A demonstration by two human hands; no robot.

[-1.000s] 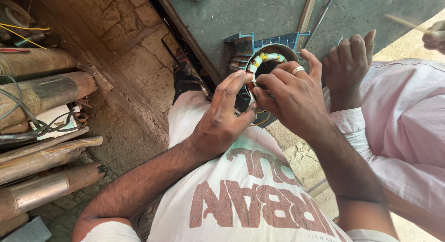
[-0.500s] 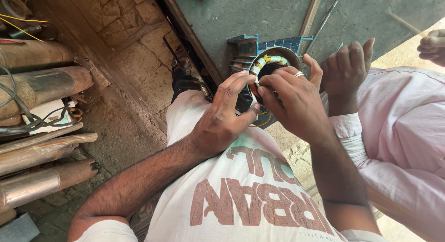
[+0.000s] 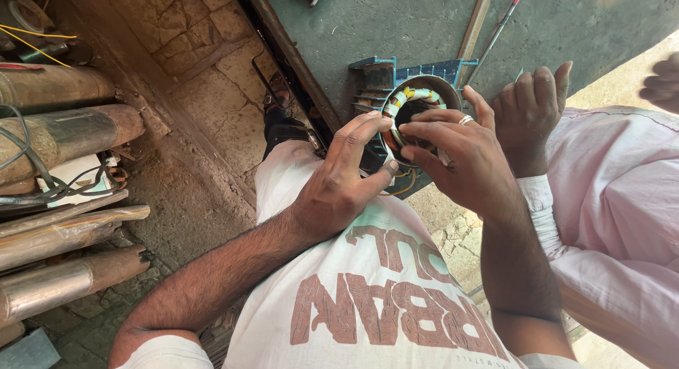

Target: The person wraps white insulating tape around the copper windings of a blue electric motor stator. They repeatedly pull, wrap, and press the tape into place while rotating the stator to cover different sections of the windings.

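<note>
stator (image 3: 417, 111) sits straight ahead of us at the workbench (image 3: 396, 29) edge, its round bore facing up toward us. our left hand (image 3: 339, 181) grips its near-left rim, fingers wrapped around; our right hand (image 3: 463, 160) lies over the opening, fingers half-curled on the windings, nearer the bore. another person's hand (image 3: 530, 114) rests just beside.

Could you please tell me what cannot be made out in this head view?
- Lower half of the motor stator: covered by the left hand and right hand.
- Whether the fingertips pinch a wire: too small.
- Co-worker's other hand: blurred, cut by the right edge.
- Metal pipes: cut by the left edge.
</note>
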